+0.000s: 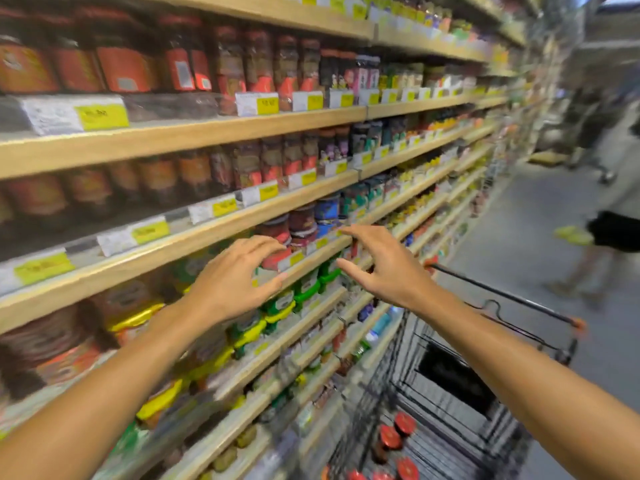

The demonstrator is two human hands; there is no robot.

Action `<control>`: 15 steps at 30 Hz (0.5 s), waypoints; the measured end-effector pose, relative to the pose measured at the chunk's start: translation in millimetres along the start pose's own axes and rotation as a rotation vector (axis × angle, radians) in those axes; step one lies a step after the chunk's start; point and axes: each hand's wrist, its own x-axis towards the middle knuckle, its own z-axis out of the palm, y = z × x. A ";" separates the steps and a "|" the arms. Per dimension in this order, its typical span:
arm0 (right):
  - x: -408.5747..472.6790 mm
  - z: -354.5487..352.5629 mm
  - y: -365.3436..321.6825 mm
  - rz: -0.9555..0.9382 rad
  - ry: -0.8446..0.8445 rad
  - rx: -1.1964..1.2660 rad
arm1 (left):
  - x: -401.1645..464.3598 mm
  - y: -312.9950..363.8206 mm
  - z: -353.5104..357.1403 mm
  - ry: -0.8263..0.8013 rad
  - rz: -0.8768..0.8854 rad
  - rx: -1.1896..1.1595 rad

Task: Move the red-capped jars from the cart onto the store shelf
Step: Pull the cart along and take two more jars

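Several red-capped jars (pixel 391 437) stand in the black wire cart (pixel 460 403) at the lower right. More red-lidded jars (pixel 277 233) sit on the wooden store shelf (pixel 221 233) at mid height. My left hand (pixel 235 278) hovers in front of that shelf edge, fingers spread and curved, holding nothing. My right hand (pixel 384 268) is beside it to the right, also with fingers apart and empty, just in front of the shelf. The view is motion-blurred.
Long wooden shelves packed with jars and packets and yellow price tags (pixel 102 116) fill the left. The cart handle (pixel 502 296) runs behind my right forearm. A person (pixel 609 230) walks in the aisle at right.
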 end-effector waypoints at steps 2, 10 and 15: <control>-20.5 4.7 17.3 0.063 -0.032 -0.049 | 5.2 7.3 22.7 -0.041 0.034 0.008; -99.4 21.4 76.3 0.249 -0.133 -0.160 | 25.6 45.1 105.5 -0.194 0.193 -0.004; -152.3 38.0 119.5 0.353 -0.196 -0.193 | 39.8 79.3 164.8 -0.280 0.291 -0.024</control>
